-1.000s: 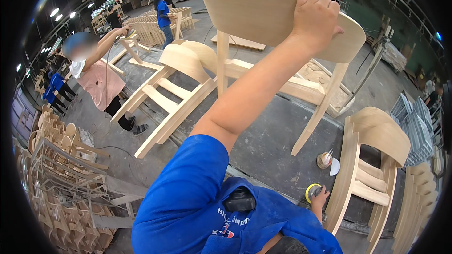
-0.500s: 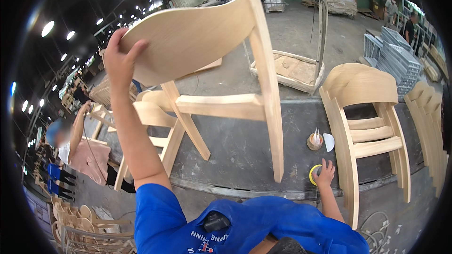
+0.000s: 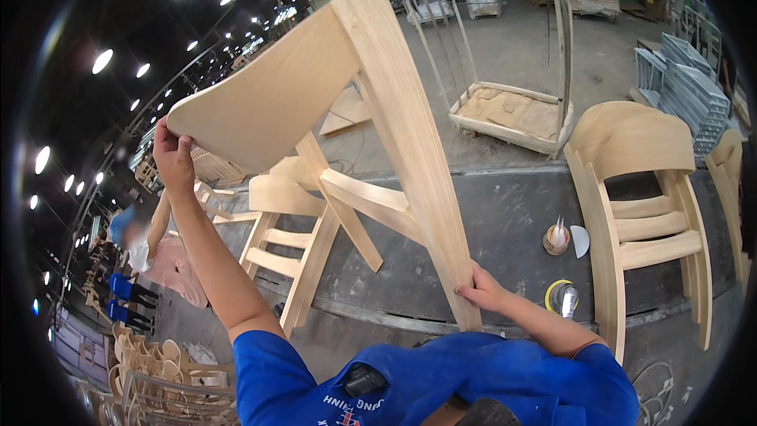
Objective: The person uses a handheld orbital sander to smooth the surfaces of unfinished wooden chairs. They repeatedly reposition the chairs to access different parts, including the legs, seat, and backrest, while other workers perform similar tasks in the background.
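A pale wooden chair back frame (image 3: 386, 134), with a curved backrest, a crossrail and two legs, is held up tilted in front of me. My left hand (image 3: 175, 154) grips the outer edge of the backrest at the left, thumb on the face toward me. My right hand (image 3: 482, 290) is closed on the lower part of the near leg. To the right of that hand, a round sander (image 3: 562, 297) with a yellow rim lies on the dark worktable (image 3: 505, 213). Beyond it are a small pot (image 3: 557, 239) with white tips sticking out and a white half-disc (image 3: 579, 241).
Nested chair back frames (image 3: 631, 138) stand on the table at the right, others (image 3: 732, 189) at the far right. Another frame (image 3: 285, 197) stands behind the held one. A wheeled cart (image 3: 512, 114) is beyond the table. A co-worker (image 3: 169, 264) is at the left.
My right hand has let go of the sander and moved left onto the chair frame's leg. The frame has turned, its near leg now slanting and its backrest end lower at the left.
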### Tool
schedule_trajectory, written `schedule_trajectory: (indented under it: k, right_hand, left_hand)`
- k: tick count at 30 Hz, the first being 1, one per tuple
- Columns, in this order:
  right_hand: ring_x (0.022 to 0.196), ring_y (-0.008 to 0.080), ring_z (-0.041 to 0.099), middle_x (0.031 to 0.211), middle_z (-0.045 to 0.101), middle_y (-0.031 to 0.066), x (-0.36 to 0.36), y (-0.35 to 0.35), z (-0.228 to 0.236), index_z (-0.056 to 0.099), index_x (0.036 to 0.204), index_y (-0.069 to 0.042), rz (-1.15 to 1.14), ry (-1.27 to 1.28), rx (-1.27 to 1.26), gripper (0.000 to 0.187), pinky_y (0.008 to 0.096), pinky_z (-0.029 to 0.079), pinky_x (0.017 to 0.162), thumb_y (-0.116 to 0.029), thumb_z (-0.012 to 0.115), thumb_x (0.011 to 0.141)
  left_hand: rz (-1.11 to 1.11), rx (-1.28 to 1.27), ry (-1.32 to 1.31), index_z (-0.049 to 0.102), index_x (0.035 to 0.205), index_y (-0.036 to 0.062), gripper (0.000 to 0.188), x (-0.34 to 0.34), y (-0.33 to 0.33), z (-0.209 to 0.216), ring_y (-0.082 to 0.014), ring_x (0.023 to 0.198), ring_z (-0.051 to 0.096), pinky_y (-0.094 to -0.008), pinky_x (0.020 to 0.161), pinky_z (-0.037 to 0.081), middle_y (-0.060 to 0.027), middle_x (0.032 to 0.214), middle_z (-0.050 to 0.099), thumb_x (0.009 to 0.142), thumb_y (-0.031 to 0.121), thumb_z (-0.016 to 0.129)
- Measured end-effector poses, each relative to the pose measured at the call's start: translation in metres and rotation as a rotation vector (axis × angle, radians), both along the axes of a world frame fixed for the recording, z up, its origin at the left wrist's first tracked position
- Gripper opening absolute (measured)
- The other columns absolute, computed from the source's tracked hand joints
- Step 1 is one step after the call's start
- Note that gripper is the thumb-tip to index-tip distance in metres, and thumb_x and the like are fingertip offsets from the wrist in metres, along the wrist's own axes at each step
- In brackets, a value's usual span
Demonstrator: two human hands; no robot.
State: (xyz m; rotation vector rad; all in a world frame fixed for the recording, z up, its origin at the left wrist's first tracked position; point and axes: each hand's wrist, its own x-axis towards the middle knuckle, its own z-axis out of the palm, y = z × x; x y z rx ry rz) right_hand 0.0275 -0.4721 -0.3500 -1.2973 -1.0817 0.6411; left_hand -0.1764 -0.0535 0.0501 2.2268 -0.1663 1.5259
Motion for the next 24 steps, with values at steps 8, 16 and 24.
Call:
schedule_trajectory:
  k: [8, 16, 24]
  right_hand:
    - [0.106, 0.0315, 0.06, 0.111, 0.061, 0.0206, -0.007, 0.036, 0.031, 0.039, 0.133, 0.0, -0.043, -0.091, 0.112, 0.065, 0.0384, 0.045, 0.091, -0.033, 0.068, 0.086]
    - [0.101, 0.031, 0.062, 0.107, 0.064, 0.0194, -0.017, 0.07, 0.058, 0.044, 0.129, 0.0, -0.023, -0.067, 0.171, 0.067, 0.0367, 0.047, 0.088, -0.036, 0.073, 0.082]
    - [0.103, 0.0336, 0.063, 0.109, 0.064, 0.0221, -0.066, 0.114, 0.09, 0.04, 0.129, 0.002, -0.043, -0.056, 0.182, 0.079, 0.0387, 0.048, 0.088, -0.041, 0.079, 0.075]
  left_hand:
    - [0.24, 0.009, -0.013, 0.049, 0.124, 0.0007, 0.04, -0.019, 0.047, 0.004, -0.0118, 0.102, 0.053, -0.0255, 0.09, 0.04, -0.0033, 0.11, 0.058, 0.096, 0.026, 0.06]
    - [0.407, -0.097, -0.044, 0.045, 0.131, -0.001, 0.05, -0.036, 0.077, 0.001, -0.017, 0.107, 0.053, -0.0298, 0.093, 0.04, -0.0092, 0.117, 0.057, 0.097, 0.035, 0.056]
    - [0.456, -0.106, -0.182, 0.036, 0.138, -0.0033, 0.069, 0.028, -0.048, -0.076, -0.0284, 0.118, 0.052, -0.037, 0.097, 0.043, -0.0247, 0.133, 0.045, 0.09, 0.034, 0.066]
